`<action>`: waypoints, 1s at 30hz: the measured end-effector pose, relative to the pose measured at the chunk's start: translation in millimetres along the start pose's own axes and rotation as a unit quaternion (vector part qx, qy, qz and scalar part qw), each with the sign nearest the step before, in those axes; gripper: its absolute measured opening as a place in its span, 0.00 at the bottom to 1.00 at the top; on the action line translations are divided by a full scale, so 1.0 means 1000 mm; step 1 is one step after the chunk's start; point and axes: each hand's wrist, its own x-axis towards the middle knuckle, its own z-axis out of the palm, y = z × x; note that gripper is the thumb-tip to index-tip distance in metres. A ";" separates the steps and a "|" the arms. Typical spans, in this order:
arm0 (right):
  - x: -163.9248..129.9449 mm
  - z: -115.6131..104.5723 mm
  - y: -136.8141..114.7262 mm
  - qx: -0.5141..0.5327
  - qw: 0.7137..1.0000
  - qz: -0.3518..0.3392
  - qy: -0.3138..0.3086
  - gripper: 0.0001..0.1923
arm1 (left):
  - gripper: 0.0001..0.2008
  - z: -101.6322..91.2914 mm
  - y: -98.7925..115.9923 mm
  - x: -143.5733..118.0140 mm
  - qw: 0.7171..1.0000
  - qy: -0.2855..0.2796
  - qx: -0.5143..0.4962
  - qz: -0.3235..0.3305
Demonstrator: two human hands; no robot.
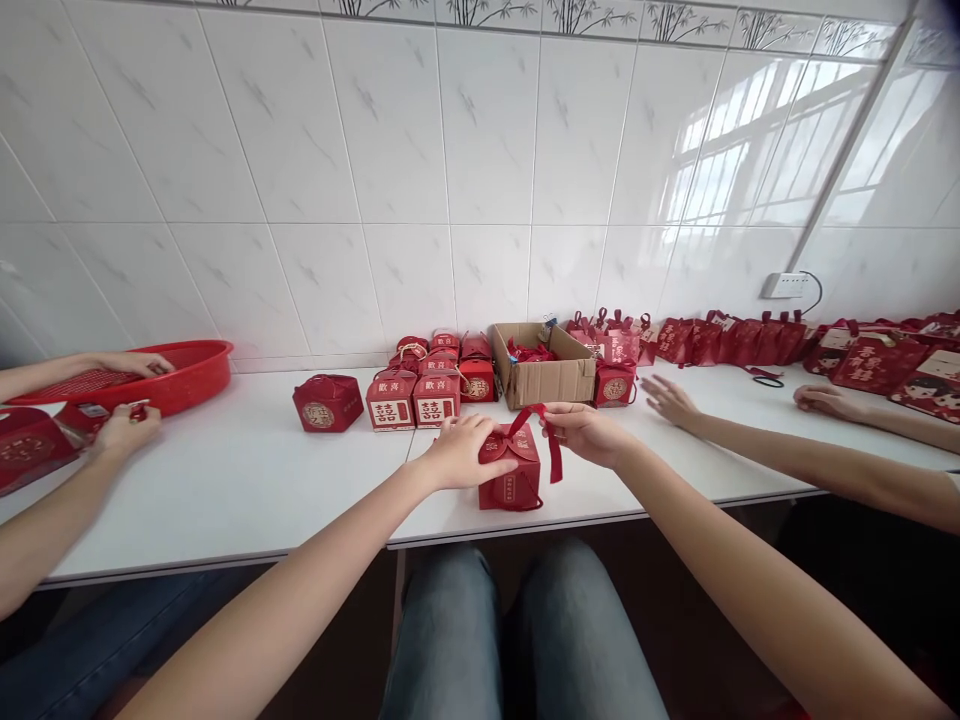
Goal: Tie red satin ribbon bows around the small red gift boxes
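A small red gift box (510, 488) with gold print stands on the table near the front edge, a red cord hanging at its front. My left hand (466, 450) grips it from the left, thumb across the top. A red ribbon (556, 460) rises from the box top in a loop, with a loose tail hanging down on the right. Between the fingertips of my right hand (581, 430) the ribbon is pinched, just right of the box. The far side of the box and part of the left fingers' grip are hidden.
Behind the box stands a cardboard box (555, 385) holding red material. Several red boxes (416, 400) are stacked left of it, and one red box (328, 403) stands apart. Co-workers' hands are at a red basket (214, 375) on the left and near scissors (766, 378) and red bags (720, 340) on the right.
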 end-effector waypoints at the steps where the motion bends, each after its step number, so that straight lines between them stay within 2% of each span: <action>1: 0.001 0.002 0.001 -0.003 1.000 -0.005 -0.001 0.11 | 0.23 0.001 0.002 0.004 1.000 0.022 -0.008 -0.014; 5: 0.006 0.011 0.007 -0.013 1.000 -0.014 0.013 0.19 | 0.22 0.008 0.008 0.024 0.991 0.094 -0.070 -0.060; 12: 0.017 0.021 0.013 -0.060 0.995 -0.032 0.075 0.20 | 0.12 0.016 0.013 0.040 0.979 0.142 -0.130 -0.060; 16: 0.021 0.028 0.014 -0.110 0.990 -0.042 0.083 0.20 | 0.13 0.016 0.009 0.038 0.977 0.146 -0.140 -0.064; 20: 0.020 0.033 0.018 -0.129 0.985 -0.050 0.099 0.18 | 0.13 0.016 -0.006 0.030 0.975 0.160 -0.111 -0.103; 23: 0.016 0.035 0.019 -0.140 0.986 -0.051 0.071 0.18 | 0.13 0.016 -0.018 0.017 0.979 0.134 -0.067 -0.138; 27: 0.012 0.034 0.019 -0.171 0.984 -0.039 0.018 0.16 | 0.16 0.018 -0.022 0.001 0.980 0.108 -0.017 -0.165; 30: 0.013 0.036 0.019 -0.205 0.977 -0.027 0.044 0.14 | 0.17 0.018 -0.024 0.002 0.979 0.109 -0.005 -0.174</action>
